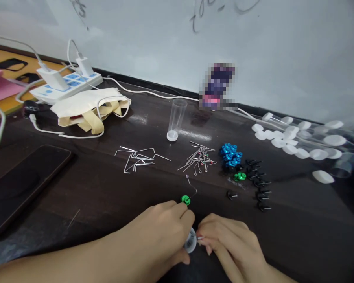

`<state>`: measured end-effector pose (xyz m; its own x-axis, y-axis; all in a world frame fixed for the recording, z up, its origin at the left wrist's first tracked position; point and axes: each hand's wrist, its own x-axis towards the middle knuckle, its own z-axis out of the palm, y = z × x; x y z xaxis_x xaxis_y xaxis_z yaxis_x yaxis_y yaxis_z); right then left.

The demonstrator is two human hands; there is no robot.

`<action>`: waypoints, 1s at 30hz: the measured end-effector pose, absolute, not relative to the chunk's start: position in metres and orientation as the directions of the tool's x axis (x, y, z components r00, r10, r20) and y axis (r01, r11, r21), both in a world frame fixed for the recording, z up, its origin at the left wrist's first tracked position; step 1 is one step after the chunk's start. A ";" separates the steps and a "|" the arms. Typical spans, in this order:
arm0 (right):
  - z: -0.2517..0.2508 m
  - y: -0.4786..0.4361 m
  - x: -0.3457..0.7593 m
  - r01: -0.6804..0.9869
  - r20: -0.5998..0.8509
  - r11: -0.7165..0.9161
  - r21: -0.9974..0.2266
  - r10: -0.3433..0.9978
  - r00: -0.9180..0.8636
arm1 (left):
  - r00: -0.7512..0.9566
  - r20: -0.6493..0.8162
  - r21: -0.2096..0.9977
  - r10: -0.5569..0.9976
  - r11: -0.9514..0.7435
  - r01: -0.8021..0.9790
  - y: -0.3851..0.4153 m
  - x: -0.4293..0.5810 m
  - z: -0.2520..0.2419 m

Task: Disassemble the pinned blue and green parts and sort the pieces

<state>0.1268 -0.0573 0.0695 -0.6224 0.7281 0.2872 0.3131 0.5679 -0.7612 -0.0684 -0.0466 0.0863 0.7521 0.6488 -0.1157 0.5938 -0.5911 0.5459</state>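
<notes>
My left hand (168,232) is closed on a white round cap (190,244), most of it hidden behind the fingers. Close against its right side, my right hand (230,239) pinches a thin metal piece (200,238) whose end points at the cap; its kind is hidden by the fingers. Just beyond my left knuckles is a green disc-shaped part (185,200), with a thin bent wire (195,188) beside it. Farther off lie a pile of thin eye-ended wires (199,157) and several L-shaped hex keys (138,158).
A clear tube (177,116) stands upright. Blue parts (231,155), green parts (240,176) and black thumbscrews (262,192) lie right, before white-capped tubes (309,135). Left are a phone (26,177), a cloth bag (88,108) and a power strip (67,86) with cables.
</notes>
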 end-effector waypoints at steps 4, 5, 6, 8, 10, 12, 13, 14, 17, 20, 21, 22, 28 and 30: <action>0.068 -0.058 0.127 0.313 0.272 0.563 -0.765 0.722 -0.636 | 0.746 -0.107 0.567 0.657 -0.576 0.589 -0.047 -0.069 0.086; 0.068 -0.058 0.128 0.314 0.265 0.559 -0.768 0.722 -0.639 | 0.743 -0.117 0.573 0.659 -0.566 0.593 -0.047 -0.068 0.087; 0.068 -0.058 0.128 0.317 0.258 0.555 -0.769 0.723 -0.641 | 0.739 -0.126 0.577 0.661 -0.557 0.597 -0.047 -0.068 0.087; 0.070 -0.058 0.128 0.328 0.251 0.557 -0.763 0.722 -0.645 | 0.735 -0.138 0.583 0.663 -0.545 0.602 -0.047 -0.067 0.087; 0.071 -0.059 0.128 0.341 0.246 0.563 -0.753 0.721 -0.648 | 0.738 -0.137 0.584 0.661 -0.548 0.599 -0.047 -0.068 0.086; 0.072 -0.059 0.127 0.351 0.244 0.571 -0.742 0.719 -0.651 | 0.740 -0.137 0.582 0.659 -0.551 0.598 -0.047 -0.068 0.085; 0.072 -0.059 0.127 0.356 0.243 0.573 -0.738 0.718 -0.652 | 0.739 -0.137 0.582 0.659 -0.551 0.599 -0.047 -0.069 0.084; 0.072 -0.060 0.127 0.356 0.247 0.578 -0.734 0.716 -0.653 | 0.739 -0.137 0.583 0.660 -0.549 0.599 -0.047 -0.069 0.084; 0.069 -0.061 0.128 0.334 0.289 0.604 -0.724 0.705 -0.648 | 0.732 -0.145 0.599 0.666 -0.530 0.600 -0.047 -0.069 0.085; 0.067 -0.061 0.129 0.318 0.323 0.626 -0.712 0.694 -0.644 | 0.730 -0.146 0.617 0.668 -0.515 0.595 -0.046 -0.070 0.087; 0.066 -0.061 0.129 0.317 0.323 0.629 -0.710 0.691 -0.646 | 0.731 -0.141 0.620 0.668 -0.515 0.591 -0.046 -0.070 0.088; 0.066 -0.061 0.129 0.318 0.323 0.630 -0.709 0.691 -0.647 | 0.732 -0.133 0.623 0.668 -0.518 0.586 -0.046 -0.071 0.088; 0.063 -0.062 0.129 0.333 0.295 0.606 -0.722 0.706 -0.644 | 0.722 -0.105 0.653 0.684 -0.500 0.569 -0.046 -0.073 0.082; 0.063 -0.062 0.130 0.338 0.283 0.601 -0.725 0.706 -0.649 | 0.722 -0.097 0.652 0.685 -0.504 0.566 -0.045 -0.073 0.080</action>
